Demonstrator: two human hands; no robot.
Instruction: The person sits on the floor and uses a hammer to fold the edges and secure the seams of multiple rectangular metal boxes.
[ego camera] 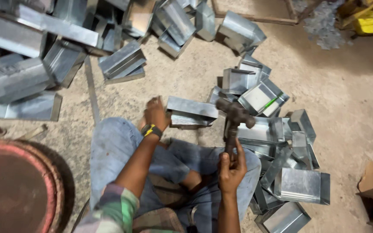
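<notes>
Faded blue jeans fill the lower middle of the frame. A striped green, pink and grey sleeve sits lower left. A black-and-yellow wristband circles the left wrist.

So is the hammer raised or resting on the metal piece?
Raised: the right hand holds the hammer upright, its head above the folded metal piece.

Grey metal boxes (yellow-black wristband)

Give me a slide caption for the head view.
Seated person steadies a folded metal box with left hand, right hand raising a hammer.
</notes>
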